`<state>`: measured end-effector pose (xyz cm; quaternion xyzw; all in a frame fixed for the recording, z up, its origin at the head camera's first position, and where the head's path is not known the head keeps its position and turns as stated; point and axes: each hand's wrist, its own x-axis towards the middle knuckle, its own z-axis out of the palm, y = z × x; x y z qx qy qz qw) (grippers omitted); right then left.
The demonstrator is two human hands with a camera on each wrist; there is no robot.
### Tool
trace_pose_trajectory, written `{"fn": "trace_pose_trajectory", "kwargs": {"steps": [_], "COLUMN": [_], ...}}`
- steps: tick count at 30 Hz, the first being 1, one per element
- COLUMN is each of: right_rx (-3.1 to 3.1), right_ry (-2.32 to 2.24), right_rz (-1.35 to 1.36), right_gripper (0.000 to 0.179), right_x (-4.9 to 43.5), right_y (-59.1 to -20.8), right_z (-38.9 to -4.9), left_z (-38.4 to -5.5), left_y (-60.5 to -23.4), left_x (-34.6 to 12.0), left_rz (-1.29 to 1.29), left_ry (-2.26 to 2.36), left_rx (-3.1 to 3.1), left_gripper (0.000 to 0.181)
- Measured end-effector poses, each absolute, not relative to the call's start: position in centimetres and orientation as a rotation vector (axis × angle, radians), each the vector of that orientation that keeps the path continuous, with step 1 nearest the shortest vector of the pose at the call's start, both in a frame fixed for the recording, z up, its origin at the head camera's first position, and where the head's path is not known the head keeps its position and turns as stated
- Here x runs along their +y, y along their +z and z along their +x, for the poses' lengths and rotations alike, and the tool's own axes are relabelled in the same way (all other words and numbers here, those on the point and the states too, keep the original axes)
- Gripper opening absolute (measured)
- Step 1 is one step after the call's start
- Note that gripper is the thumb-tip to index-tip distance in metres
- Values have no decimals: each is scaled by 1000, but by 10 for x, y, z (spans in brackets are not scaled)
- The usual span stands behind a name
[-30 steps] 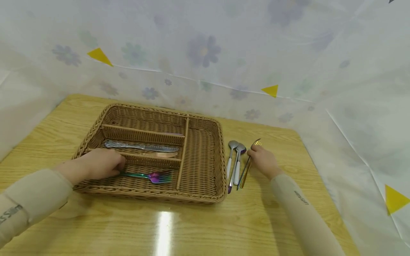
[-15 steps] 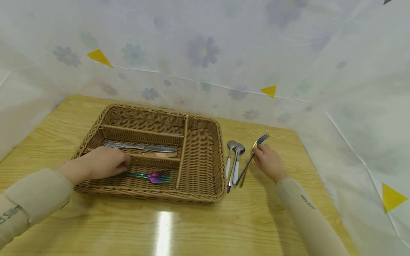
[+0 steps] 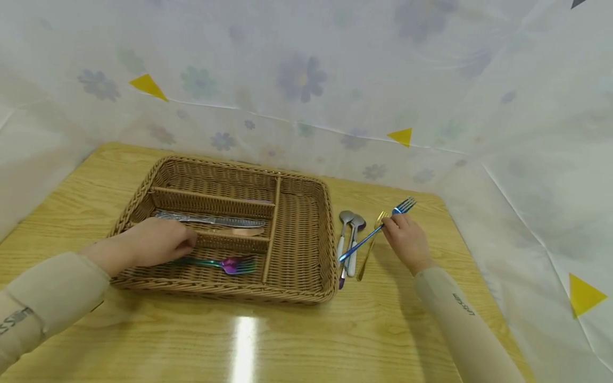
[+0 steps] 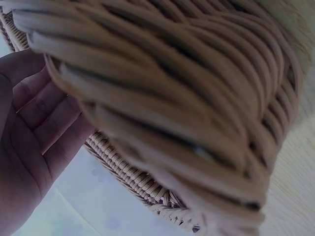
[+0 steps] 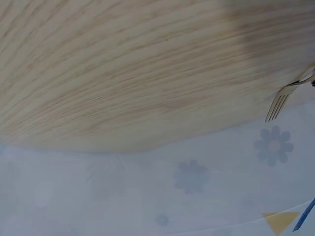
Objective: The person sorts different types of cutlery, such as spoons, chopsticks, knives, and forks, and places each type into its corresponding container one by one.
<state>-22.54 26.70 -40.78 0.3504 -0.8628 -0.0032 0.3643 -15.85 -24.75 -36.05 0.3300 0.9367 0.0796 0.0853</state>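
In the head view, my right hand (image 3: 407, 242) pinches a blue fork (image 3: 361, 247) near its neck, tines pointing up and right. A gold fork (image 3: 366, 261) lies on the table just left of that hand. Several spoons (image 3: 346, 217) lie beside it, some with white handles. My left hand (image 3: 155, 242) is over the near left compartment of the wicker basket (image 3: 306, 291). A rainbow-coloured fork (image 3: 234, 265) lies there, its handle end hidden by this hand. The left wrist view shows this palm (image 4: 29, 137) with loosely extended fingers, tips hidden behind the rim.
The basket's middle compartment holds a silver knife (image 3: 234, 221), and a copper-coloured blade (image 3: 248, 232) lies beside it. The wooden table (image 3: 191, 340) meets a flower-printed white curtain (image 3: 268, 80) at its back edge. Yellow triangles (image 3: 401, 136) hang along the curtain.
My right hand has raised the blue fork off the gold one and tilted it up and right. The left hand has shifted slightly right; the rainbow fork stays in place.
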Motion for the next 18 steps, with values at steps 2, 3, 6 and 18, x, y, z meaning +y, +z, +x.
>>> {"fn": "trace_pose_trajectory", "kwargs": {"steps": [2, 3, 6, 18], "right_rx": [-2203, -2199, -2186, -2073], "right_ry": [-19, -23, -29, -124], "right_rz": [891, 887, 866, 782], "right_gripper": [15, 15, 14, 26], "right_x": [266, 266, 266, 268], "right_y": [-407, -407, -405, -398], "right_z": [-225, -226, -226, -225], "left_z": [-159, -159, -160, -161], "left_y": [-361, -361, -361, -360], "left_x": [-247, -247, -247, -246], "left_rz": [983, 982, 980, 990], "left_ry": [236, 235, 230, 226], "left_rx": [2791, 2790, 2791, 2791], "left_gripper": [13, 13, 12, 9]}}
